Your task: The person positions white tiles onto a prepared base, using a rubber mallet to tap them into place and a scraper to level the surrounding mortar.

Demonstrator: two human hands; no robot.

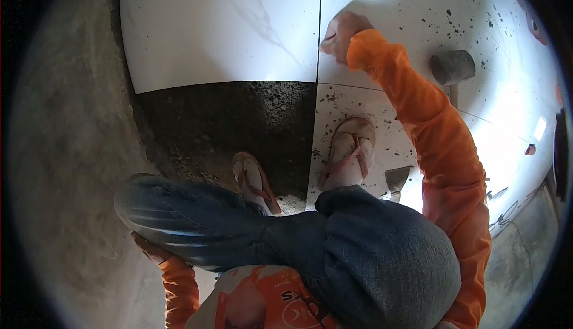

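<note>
"How many hands?"
"Two: the right hand point(347, 32), and the left hand point(151, 249), well bodyward of the right fingers point(329, 45)."
"Tools?"
"Two: one mallet point(452, 66) right of those fingers, one flat-bladed scraper point(397, 178) rightward and nearer the body."
"Sandals?"
"Two, both bodyward of them: left sandal point(263, 184), right sandal point(359, 150)."
"White tiles?"
"At least three: one tile point(221, 31) left of the fingers, one beneath them point(388, 1), one just bodyward point(373, 105)."
</note>
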